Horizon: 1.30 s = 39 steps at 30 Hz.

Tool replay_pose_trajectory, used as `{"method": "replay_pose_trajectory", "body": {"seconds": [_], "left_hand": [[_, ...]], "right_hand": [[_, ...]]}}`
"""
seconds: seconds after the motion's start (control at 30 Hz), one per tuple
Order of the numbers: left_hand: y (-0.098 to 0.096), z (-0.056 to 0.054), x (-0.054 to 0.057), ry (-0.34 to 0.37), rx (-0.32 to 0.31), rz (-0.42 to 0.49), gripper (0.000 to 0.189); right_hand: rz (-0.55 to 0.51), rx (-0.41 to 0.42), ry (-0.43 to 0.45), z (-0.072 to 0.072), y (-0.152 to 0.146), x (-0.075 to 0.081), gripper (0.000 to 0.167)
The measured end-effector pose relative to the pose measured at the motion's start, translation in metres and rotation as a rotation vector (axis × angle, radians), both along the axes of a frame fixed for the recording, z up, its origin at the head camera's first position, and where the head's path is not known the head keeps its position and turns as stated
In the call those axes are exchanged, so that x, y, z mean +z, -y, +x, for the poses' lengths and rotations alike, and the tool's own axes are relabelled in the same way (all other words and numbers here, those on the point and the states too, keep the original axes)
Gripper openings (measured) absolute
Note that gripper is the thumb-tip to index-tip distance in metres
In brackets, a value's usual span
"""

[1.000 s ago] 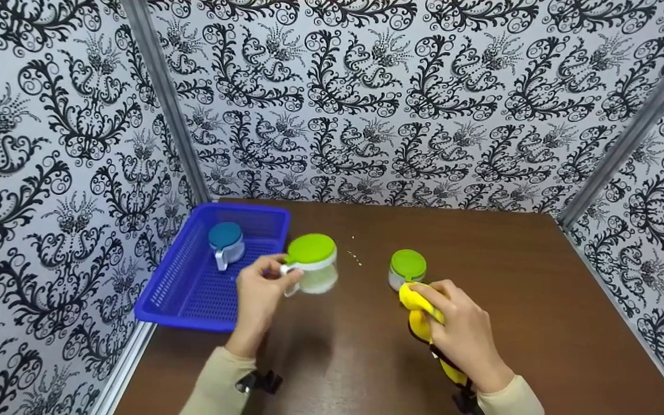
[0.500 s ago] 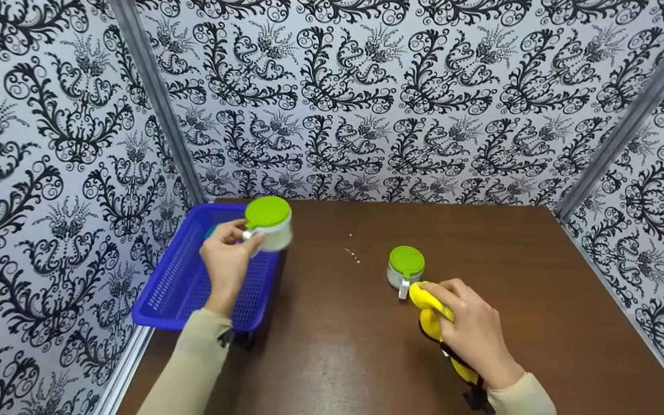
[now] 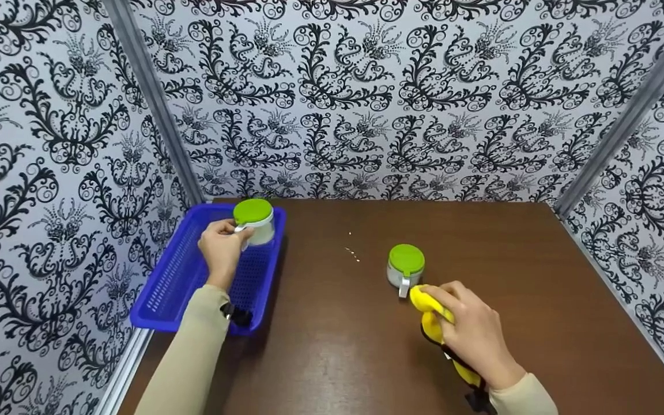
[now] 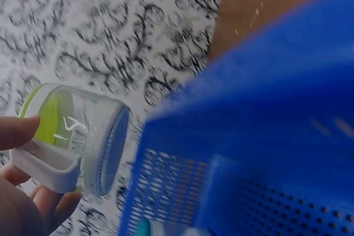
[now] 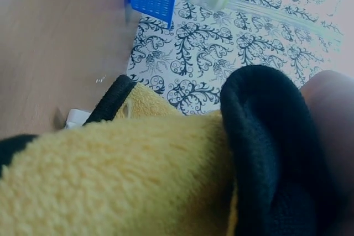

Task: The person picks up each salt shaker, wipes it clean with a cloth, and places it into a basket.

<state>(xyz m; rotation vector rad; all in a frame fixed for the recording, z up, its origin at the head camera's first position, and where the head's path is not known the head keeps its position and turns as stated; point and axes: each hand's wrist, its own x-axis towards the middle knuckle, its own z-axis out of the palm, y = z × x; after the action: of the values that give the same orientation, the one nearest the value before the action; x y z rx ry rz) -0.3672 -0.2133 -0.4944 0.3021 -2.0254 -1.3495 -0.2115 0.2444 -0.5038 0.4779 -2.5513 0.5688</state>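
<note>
My left hand [image 3: 221, 251] grips the white handle of a clear jar with a green lid [image 3: 254, 212]. That jar is held up over the far right part of a blue plastic basket [image 3: 162, 324]. In the left wrist view, the jar [image 4: 105, 142] hangs clear of the basket wall [image 4: 254, 103]. My right hand [image 3: 473, 334] holds a bunched yellow cloth [image 3: 431, 327] with black edging, which fills much of the right wrist view. Just beyond the cloth stands a second green-lidded jar [image 3: 406, 262] on the table, its handle toward me.
A few pale crumbs [image 3: 353, 255] lie on the brown table [image 3: 332, 346] between the basket and the second jar. Inside the basket, a sliver of a teal lid [image 4: 142, 227] shows in the left wrist view. Patterned walls [image 3: 355, 115] enclose the table at the back and sides.
My left hand has carried the jar leftward from above the table to over the basket, then slightly lower. My right hand has drawn the cloth a little right, uncovering the second jar's handle.
</note>
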Motion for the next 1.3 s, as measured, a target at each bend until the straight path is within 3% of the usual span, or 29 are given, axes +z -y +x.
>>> {"method": "replay_pose_trajectory", "body": {"seconds": [0.2,0.4,0.63,0.83,1.03,1.13,1.3], "left_hand": [[0.008,-0.016,-0.024,0.139,0.014,0.003,0.027],[0.011,-0.020,-0.042,0.273,0.018,-0.044,0.031],[0.009,-0.026,-0.046,0.397,0.006,-0.144,0.034],[0.009,-0.032,-0.051,0.446,-0.028,-0.217,0.046],[0.016,-0.025,-0.052,0.544,-0.105,-0.290,0.034],[0.019,-0.020,-0.051,0.551,-0.144,-0.258,0.026],[0.019,-0.014,-0.044,0.543,-0.207,-0.312,0.024]], "right_hand": [[0.014,-0.015,-0.010,-0.001,-0.002,-0.003,0.057],[0.019,-0.030,0.022,0.000,-0.003,-0.007,0.057],[0.002,-0.026,0.021,0.000,-0.001,-0.007,0.054],[0.008,-0.032,0.015,-0.003,-0.001,-0.006,0.055],[0.015,-0.035,0.022,-0.003,-0.001,-0.007,0.057],[0.008,-0.036,0.026,-0.002,-0.003,-0.009,0.056],[0.005,-0.037,0.016,-0.002,-0.005,-0.011,0.057]]}}
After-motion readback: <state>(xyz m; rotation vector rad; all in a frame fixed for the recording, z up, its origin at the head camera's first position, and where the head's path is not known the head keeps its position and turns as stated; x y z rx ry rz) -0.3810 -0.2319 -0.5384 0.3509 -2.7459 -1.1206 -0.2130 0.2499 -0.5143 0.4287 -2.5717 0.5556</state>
